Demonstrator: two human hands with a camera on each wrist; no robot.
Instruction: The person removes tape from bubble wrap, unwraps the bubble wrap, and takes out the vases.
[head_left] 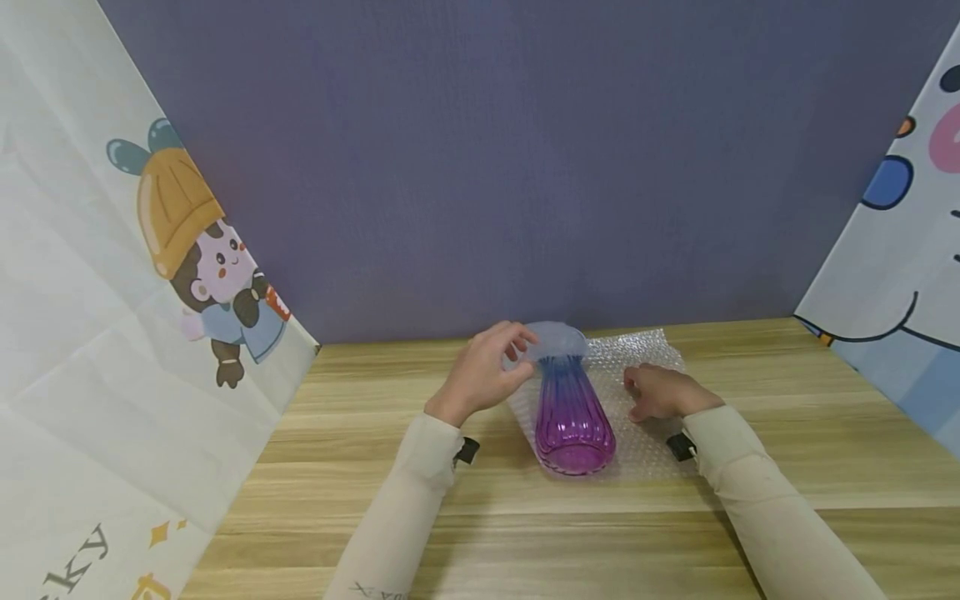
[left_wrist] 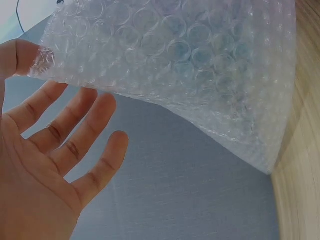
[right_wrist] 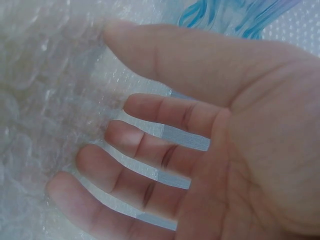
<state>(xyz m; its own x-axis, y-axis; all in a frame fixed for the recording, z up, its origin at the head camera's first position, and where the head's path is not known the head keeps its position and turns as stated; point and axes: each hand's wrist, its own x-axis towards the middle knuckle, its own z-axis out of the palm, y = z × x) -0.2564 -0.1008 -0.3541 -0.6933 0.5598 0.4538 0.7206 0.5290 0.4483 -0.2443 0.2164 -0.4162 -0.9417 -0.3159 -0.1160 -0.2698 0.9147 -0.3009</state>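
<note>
A ribbed glass vase [head_left: 573,417], blue at the neck and purple at the base, lies on bubble wrap [head_left: 637,350] with its pale, flared mouth toward the back. At the mouth's left is my left hand [head_left: 487,367]. The left wrist view shows that hand [left_wrist: 55,165] holding a raised edge of the bubble wrap [left_wrist: 175,55] between thumb and fingers, the other fingers spread. To the vase's right, my right hand [head_left: 663,392] hovers low over the wrap. In the right wrist view its fingers [right_wrist: 125,180] are loosely bent and apart, with fingertips at the wrap [right_wrist: 30,100].
The wooden table [head_left: 375,442] ends at a dark blue-grey panel [head_left: 525,167] behind. White printed sheets with cartoon figures stand on the left [head_left: 75,292] and right [head_left: 885,275].
</note>
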